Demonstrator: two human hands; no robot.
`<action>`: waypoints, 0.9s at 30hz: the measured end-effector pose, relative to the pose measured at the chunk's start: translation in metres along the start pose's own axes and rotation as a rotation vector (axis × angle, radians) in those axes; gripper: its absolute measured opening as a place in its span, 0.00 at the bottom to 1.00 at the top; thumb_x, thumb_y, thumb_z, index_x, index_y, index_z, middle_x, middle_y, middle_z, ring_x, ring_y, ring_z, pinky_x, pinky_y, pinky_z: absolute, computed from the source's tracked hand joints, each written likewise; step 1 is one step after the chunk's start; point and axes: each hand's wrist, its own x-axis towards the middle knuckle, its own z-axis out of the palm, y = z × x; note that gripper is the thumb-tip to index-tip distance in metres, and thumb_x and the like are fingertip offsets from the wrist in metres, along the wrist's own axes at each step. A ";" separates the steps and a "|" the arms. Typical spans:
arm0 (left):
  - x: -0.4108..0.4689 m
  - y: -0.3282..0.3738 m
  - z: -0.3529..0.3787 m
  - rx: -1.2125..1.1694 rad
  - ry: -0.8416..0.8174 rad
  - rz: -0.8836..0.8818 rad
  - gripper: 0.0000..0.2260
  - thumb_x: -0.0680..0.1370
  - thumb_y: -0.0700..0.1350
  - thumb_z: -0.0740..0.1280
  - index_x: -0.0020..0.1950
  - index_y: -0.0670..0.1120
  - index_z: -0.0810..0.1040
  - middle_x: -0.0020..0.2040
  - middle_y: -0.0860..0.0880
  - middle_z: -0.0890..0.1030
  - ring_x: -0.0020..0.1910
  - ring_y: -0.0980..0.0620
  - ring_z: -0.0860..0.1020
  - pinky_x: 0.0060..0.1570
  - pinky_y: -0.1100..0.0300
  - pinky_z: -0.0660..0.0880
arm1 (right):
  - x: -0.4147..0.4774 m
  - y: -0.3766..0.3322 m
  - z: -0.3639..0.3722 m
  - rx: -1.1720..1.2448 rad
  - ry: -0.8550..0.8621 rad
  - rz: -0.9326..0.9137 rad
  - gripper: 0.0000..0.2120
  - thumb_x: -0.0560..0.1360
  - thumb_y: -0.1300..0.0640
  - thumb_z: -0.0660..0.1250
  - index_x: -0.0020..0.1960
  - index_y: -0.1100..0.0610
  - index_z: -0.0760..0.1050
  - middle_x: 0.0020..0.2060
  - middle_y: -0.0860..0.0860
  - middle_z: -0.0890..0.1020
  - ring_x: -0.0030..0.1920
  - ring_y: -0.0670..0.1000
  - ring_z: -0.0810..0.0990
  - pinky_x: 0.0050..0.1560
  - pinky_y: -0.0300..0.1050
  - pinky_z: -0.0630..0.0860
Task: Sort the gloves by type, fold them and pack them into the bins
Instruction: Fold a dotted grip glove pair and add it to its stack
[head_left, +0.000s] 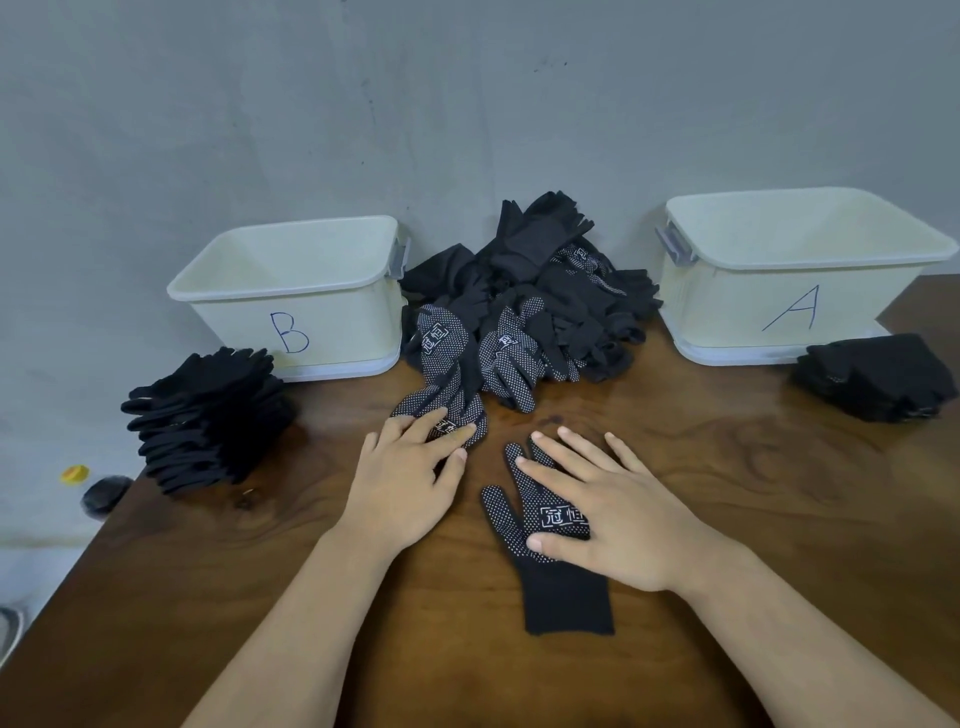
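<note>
**Dotted glove pressed flat; second one under left fingertips**

Two bare forearms enter from the bottom edge, converging over the table (727, 467), which is dark brown wood with glossy, swirling grain.

Right hand (613, 514): palm down, fingers straight and spread, pressing on a black knit glove (563, 597). This glove lies flat, palm side up, with a white grip-dot grid, a boxed white logo and a plain ribbed cuff toward the camera.

Left hand (405, 483): palm down, fingers extended and close together. The tips rest on a second dotted glove (452, 395), which curves back in an arc to the loose pile (535, 291). Nothing is clenched in either hand.

The pile is a crumpled heap of black fabric, some dotted and some plain, against the grey wall between the bins.

Bin B (249, 322), left, and bin A (727, 306), right, are cream plastic, rectangular with rounded rims and grey latches. The letters are hand-drawn.

A plain black stack (208, 421) sits at the table's left edge, just in front of B. A folded black stack (878, 376) sits in front of A.
</note>
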 end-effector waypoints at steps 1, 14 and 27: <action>-0.001 0.002 0.000 0.021 0.003 -0.009 0.25 0.82 0.65 0.46 0.76 0.71 0.70 0.80 0.59 0.69 0.77 0.48 0.65 0.71 0.47 0.64 | 0.000 0.000 0.000 0.003 0.002 -0.001 0.41 0.77 0.19 0.47 0.85 0.33 0.42 0.84 0.35 0.38 0.83 0.40 0.31 0.85 0.58 0.37; 0.001 0.000 0.006 -0.062 -0.003 -0.101 0.27 0.85 0.63 0.45 0.84 0.63 0.58 0.86 0.52 0.56 0.86 0.44 0.47 0.83 0.42 0.45 | -0.001 0.000 -0.001 0.058 0.020 0.003 0.39 0.79 0.21 0.46 0.85 0.33 0.43 0.84 0.35 0.40 0.82 0.39 0.32 0.85 0.57 0.38; 0.003 -0.002 0.007 -0.116 0.009 0.060 0.26 0.84 0.64 0.46 0.79 0.61 0.70 0.80 0.60 0.69 0.82 0.55 0.61 0.82 0.48 0.58 | 0.077 0.001 -0.018 0.143 0.292 0.227 0.29 0.85 0.32 0.47 0.84 0.37 0.56 0.86 0.46 0.55 0.86 0.50 0.47 0.84 0.59 0.50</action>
